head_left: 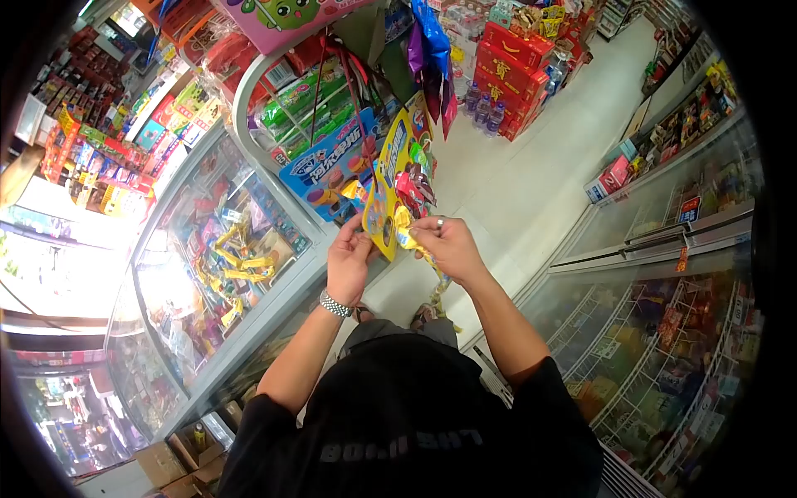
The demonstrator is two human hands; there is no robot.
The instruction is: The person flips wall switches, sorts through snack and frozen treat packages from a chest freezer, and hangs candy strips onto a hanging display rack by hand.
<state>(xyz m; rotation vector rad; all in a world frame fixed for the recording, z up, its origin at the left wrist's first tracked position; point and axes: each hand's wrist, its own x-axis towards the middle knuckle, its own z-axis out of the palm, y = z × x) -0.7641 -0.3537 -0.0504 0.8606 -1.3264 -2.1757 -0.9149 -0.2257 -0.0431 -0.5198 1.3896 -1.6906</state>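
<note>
My left hand [348, 264], with a metal watch on the wrist, pinches the lower left edge of a yellow hanging card [382, 199]. Small wrapped packets, some red [413, 187], are attached to the front of that card. Close by on the right, my right hand [450, 251], wearing a ring, is closed on a yellow packet [404, 226]. A strip of wrappers [440, 290] dangles below that hand; whether it joins the packet I cannot tell. Behind the yellow card hangs a blue card [328, 166] with pictures of food.
A curved glass display freezer [232, 241] full of colourful packages stands on my left. On the right are glass-fronted fridges [647, 332] with wire shelves. Red boxes [508, 83] and purple-capped bottles [490, 116] stand on the pale tiled floor [515, 191] ahead. Cardboard boxes [191, 448] lie at lower left.
</note>
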